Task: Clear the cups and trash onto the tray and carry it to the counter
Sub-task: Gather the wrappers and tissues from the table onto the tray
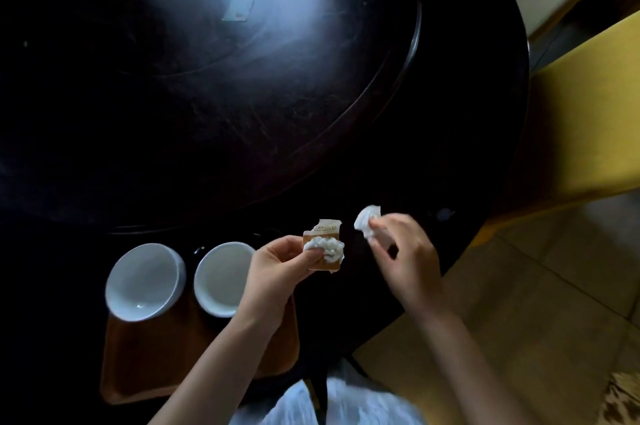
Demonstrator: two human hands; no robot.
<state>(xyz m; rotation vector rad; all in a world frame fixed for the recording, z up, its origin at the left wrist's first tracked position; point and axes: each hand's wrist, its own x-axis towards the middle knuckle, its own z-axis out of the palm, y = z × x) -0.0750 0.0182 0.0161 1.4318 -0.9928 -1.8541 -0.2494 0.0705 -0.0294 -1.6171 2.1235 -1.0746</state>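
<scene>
1. Tray (138,369): brown, at the near table edge, partly under the left forearm.
2. Cups, two, white, upright on the tray's far part: left cup (145,280), right cup (223,277), side by side, just apart.
3. Left hand (277,268): right of the tray's far corner, fingers pinched on a torn brown packet (323,235) and a white tissue wad (327,249) pressed against it.
4. Right hand (403,254): well right of the tray, above the table, fingertips closed on a second tissue wad (367,220); blurred.
5. Table (450,133): dark, round, with a raised round centre (242,85) beyond the tray.
6. Card (241,0): pale, flat on the centre, far from the tray.
</scene>
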